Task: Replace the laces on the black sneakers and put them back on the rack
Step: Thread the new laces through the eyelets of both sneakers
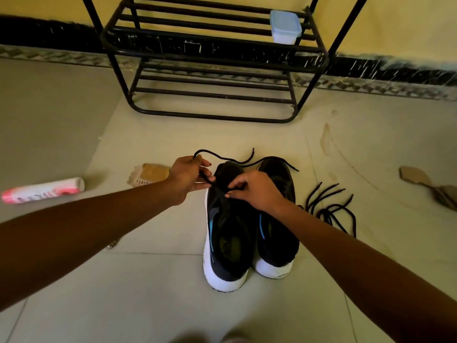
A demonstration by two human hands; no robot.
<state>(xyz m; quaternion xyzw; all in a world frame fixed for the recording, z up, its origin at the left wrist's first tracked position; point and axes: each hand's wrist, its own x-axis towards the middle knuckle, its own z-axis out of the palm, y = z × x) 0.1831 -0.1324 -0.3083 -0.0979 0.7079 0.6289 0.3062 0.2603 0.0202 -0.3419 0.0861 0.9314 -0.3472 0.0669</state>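
Two black sneakers with white soles stand side by side on the floor, heels toward me: the left sneaker (226, 243) and the right sneaker (277, 233). A black lace (222, 157) runs from the left sneaker's front up and past its toe. My left hand (186, 180) grips one strand of this lace beside the shoe's toe. My right hand (254, 190) pinches the lace over the left sneaker's eyelets. A loose pile of black laces (329, 206) lies on the floor right of the shoes. The black metal rack (212, 50) stands beyond them.
A clear lidded plastic tub (285, 27) sits on the rack's upper shelf at right. A pink and white tube (43, 190) lies on the floor at left, a brown brush (148, 174) near my left hand, and a beige object (430, 185) at far right.
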